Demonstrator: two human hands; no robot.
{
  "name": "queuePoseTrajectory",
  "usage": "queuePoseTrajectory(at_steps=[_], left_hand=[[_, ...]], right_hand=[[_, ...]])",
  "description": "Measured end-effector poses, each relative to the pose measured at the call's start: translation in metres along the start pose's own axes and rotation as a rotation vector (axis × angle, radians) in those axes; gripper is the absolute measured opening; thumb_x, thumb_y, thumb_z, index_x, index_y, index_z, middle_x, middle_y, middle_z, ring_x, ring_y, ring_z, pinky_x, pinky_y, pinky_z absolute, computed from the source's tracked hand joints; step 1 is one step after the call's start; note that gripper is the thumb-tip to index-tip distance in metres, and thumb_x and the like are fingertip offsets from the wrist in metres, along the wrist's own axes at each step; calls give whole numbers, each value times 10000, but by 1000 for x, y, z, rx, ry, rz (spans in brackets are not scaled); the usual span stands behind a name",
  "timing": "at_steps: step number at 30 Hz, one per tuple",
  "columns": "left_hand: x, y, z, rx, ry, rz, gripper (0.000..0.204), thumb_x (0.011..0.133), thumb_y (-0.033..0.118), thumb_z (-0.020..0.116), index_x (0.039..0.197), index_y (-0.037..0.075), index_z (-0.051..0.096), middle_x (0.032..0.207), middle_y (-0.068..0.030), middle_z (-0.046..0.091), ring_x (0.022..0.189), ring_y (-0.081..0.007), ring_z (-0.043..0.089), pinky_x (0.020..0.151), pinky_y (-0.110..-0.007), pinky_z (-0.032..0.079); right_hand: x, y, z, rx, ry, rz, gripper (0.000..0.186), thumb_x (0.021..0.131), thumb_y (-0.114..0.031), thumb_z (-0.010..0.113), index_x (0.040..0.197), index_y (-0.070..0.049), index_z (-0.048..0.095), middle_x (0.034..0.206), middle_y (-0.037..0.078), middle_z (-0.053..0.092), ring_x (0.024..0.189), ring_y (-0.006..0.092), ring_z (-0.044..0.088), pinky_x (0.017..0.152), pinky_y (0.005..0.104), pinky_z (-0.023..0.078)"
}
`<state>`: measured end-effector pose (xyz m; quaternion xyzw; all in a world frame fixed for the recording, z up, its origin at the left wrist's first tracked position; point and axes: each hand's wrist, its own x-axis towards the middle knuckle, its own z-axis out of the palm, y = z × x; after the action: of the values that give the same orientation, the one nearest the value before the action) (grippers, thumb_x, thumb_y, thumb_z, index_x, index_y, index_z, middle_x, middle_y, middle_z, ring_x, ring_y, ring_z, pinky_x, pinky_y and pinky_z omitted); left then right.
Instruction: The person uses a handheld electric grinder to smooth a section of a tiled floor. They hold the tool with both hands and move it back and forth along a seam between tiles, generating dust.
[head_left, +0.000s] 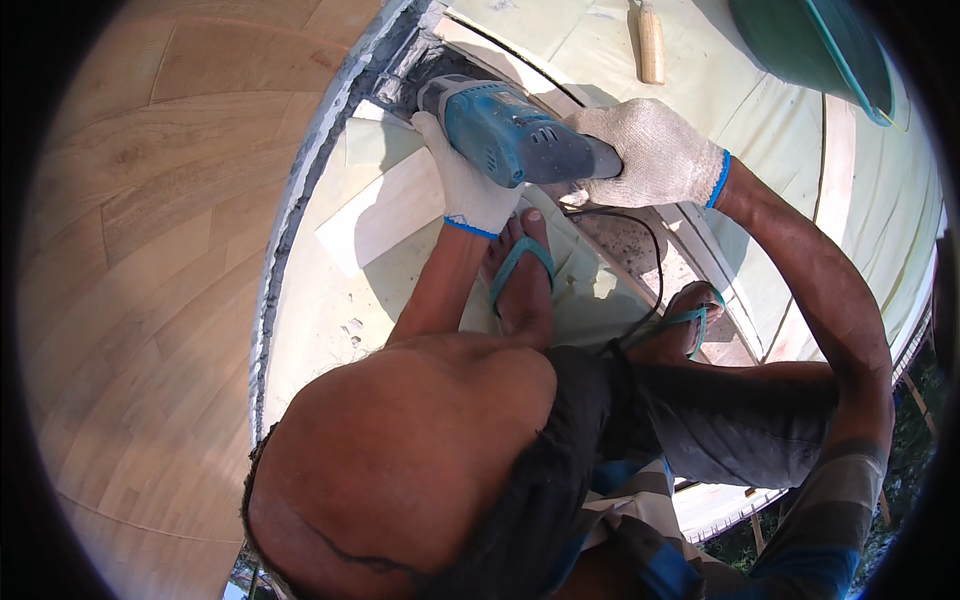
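A blue and grey power drill (490,125), probably a hammer drill, lies across both my gloved hands. My right hand (655,150) is closed round its rear handle. Under the near side of the drill's body, my left hand (470,190) wraps it close to the front. The nose points left at a rough, broken concrete edge (400,70); its tip and any bit cannot be made out. From the handle, a black cable (657,250) curves down past my feet. Both gloves are off-white knit with blue cuffs.
Wooden planks (170,150) cover the left side. A loose pale board (375,210) lies beside my left forearm. On the pale sheeting at upper right rest a wooden handle (651,45) and a green bucket (815,50). My sandaled feet (525,270) stand near an opening between boards.
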<state>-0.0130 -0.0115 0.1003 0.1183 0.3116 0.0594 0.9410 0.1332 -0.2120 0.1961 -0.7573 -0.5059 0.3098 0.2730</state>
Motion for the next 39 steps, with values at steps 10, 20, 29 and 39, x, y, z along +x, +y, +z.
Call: queuePoseTrajectory(at_steps=[10,20,29,39], left_hand=[[17,12,4,-20,62,32,990,979,948,408,1538,151,588,1515,-97,647,1402,-300,607,1212,-539,482],[34,16,-2,-5,-8,47,785,1066,792,496,1466,129,625,1468,-127,670,1352,-316,646,1152,-538,543],[43,24,33,128,8,15,663,1143,658,419,1434,104,638,1490,-142,661,1387,-335,624,1169,-545,539],[37,43,46,109,4,-91,866,1065,858,345,1460,129,595,1467,-138,670,1383,-313,644,1189,-541,539]], right_hand=[[29,-11,-26,-78,2,31,429,878,-427,805,1142,-90,786,1028,214,797,976,427,780,872,505,635],[34,8,-25,-52,105,10,441,859,-365,828,1143,-28,803,955,214,799,892,401,781,842,472,629],[34,23,-29,92,83,139,467,914,-428,782,1102,0,800,958,261,782,909,427,770,862,489,607],[35,-17,-31,273,16,379,482,954,-359,765,1291,-16,738,982,235,774,880,276,738,897,425,589]])
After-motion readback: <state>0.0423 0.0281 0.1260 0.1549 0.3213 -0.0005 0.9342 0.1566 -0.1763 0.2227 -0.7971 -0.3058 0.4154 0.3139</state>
